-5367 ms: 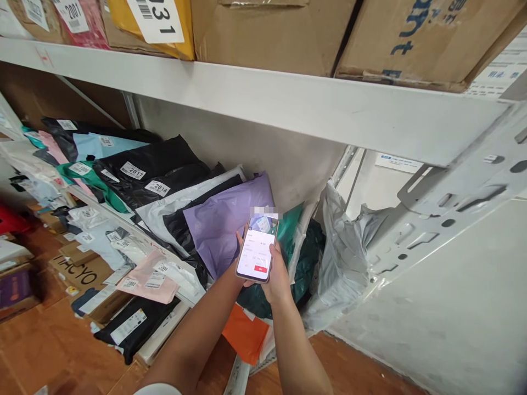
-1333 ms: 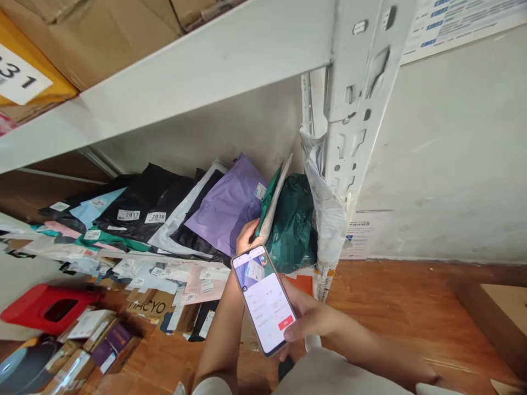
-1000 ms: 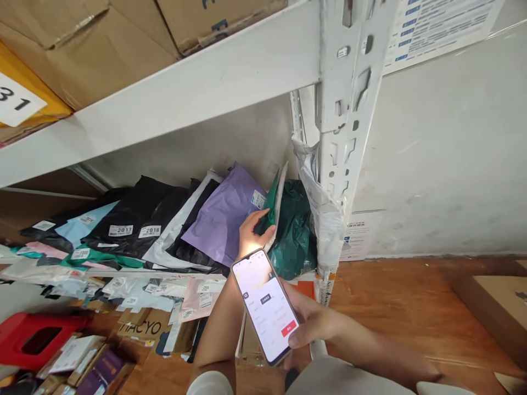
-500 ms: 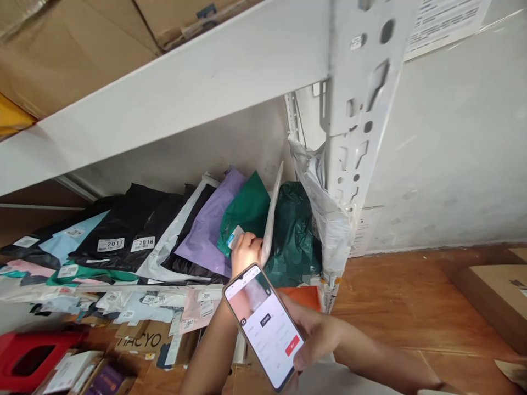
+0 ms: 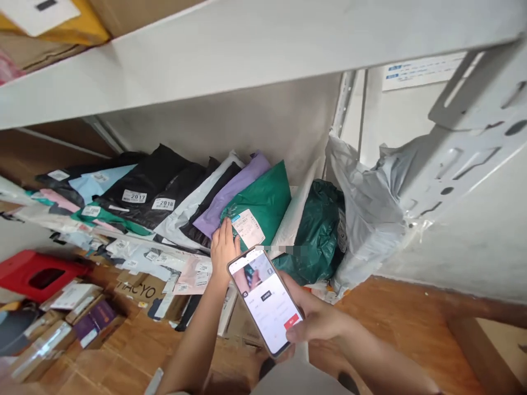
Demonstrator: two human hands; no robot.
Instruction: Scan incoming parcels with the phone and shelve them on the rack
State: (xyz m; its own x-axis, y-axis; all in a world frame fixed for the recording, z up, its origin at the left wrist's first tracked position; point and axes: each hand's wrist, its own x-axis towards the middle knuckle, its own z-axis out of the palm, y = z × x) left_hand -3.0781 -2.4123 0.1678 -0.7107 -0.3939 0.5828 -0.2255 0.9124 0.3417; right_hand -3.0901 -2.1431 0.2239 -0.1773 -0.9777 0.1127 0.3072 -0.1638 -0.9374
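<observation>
My right hand (image 5: pixel 315 310) is closed around a smartphone (image 5: pixel 263 307), held screen up, with the thumb at a red button low on the display. A small camera picture fills the top of the screen. My left hand (image 5: pixel 224 247) is at the left edge of a green plastic mailer bag (image 5: pixel 267 200), its fingers stretched out against the bag. That bag leans on the shelf with its white label (image 5: pixel 248 229) facing me. Left of it leans a purple mailer bag (image 5: pixel 230 200). To its right are a thin white mailer (image 5: pixel 297 211) and a crumpled dark green bag (image 5: pixel 319 225).
Black parcels labelled 2017 and 2018 (image 5: pixel 152 186) lie further left on the shelf. A white beam (image 5: pixel 247 60) crosses above. A grey plastic bag (image 5: pixel 366 203) hangs by the perforated post (image 5: pixel 469 142). Below are a red bin (image 5: pixel 41 269) and several boxes (image 5: pixel 88 312).
My left hand has shifted from between the green bag and the white mailer to the green bag's left edge. The label now shows fully. The view has turned; the phone remains in my right hand.
</observation>
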